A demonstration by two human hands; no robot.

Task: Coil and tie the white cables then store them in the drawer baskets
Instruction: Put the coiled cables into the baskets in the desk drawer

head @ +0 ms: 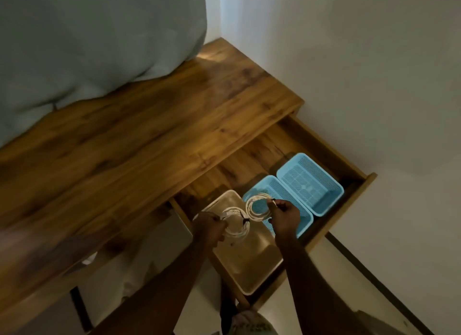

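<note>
Gripping one tied white cable coil (237,222) in left hand (208,228), another coil (258,207) in right hand (285,218). Lowering each flat, beige basket (252,262) leftward of near blue basket (299,221).

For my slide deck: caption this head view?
Two hands hold coiled white cables above beige and blue baskets.

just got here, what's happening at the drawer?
A person stands over an open wooden drawer holding a coiled white cable in each hand. The left hand holds its tied coil over the beige basket; the right hand holds the other coil over the nearer blue basket. The farther blue basket looks empty.
</note>
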